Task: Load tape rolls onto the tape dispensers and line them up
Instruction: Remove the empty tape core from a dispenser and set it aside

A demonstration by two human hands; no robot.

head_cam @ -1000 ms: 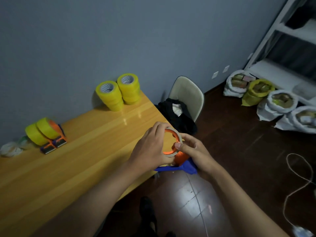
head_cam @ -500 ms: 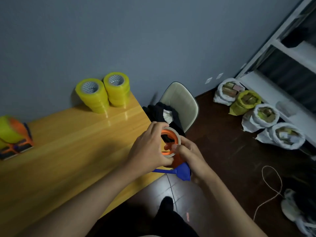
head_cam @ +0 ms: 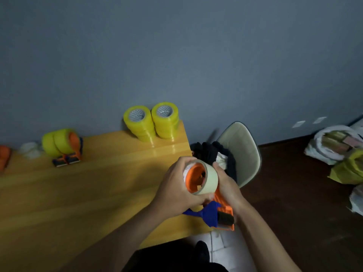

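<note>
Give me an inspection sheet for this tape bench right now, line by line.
Surface: orange table, glossy.
Job's things: pale tape roll on held orange dispenser; two loaded dispensers side by side; two yellow roll stacks at the wall.
Clutter: white crumpled stuff, blurred.
Grippers: left hand and right hand both grip the roll.
Cables: nothing seen.
Surroundings: chair with dark clothes, sacks on floor.

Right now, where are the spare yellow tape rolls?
In the head view, two stacks of yellow tape rolls stand side by side at the wooden table's far right corner, against the wall.
</note>
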